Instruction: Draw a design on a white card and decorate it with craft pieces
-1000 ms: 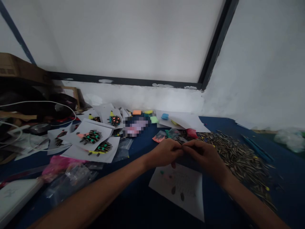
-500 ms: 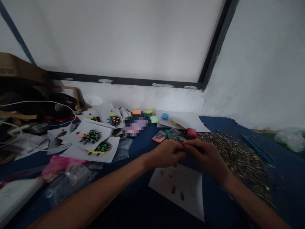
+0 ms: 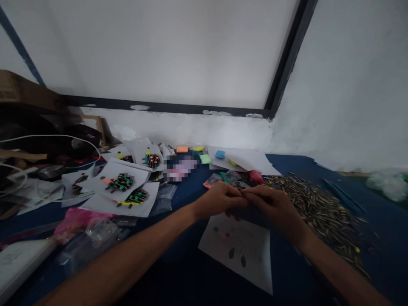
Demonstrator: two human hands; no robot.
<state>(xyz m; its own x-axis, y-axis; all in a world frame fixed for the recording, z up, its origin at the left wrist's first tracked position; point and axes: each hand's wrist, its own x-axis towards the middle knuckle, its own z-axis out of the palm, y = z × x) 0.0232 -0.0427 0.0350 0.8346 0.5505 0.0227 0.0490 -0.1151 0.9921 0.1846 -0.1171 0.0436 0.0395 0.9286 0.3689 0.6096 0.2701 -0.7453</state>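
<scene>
My left hand and my right hand meet fingertip to fingertip over the table. Both are closed in a pinch, and whatever lies between the fingers is too small to make out. Just below them is a white sheet of paper with a faint hedgehog drawing, marked by a green dot, a pinkish patch and two dark seeds at its lower edge. A large heap of striped sunflower seeds spreads beside my right forearm. Small bags of coloured clay, one of them red, lie just beyond my hands.
Papers bearing seed-and-clay hedgehogs overlap at the left. Clay blocks, including a blue one, sit along the back. Plastic bags and a white box are near my left forearm. A blue tool-like object lies right of the seeds.
My hands stay pinched together, with the left fingers shifted slightly. The camera view has moved a little; the papers and seeds look the same.
</scene>
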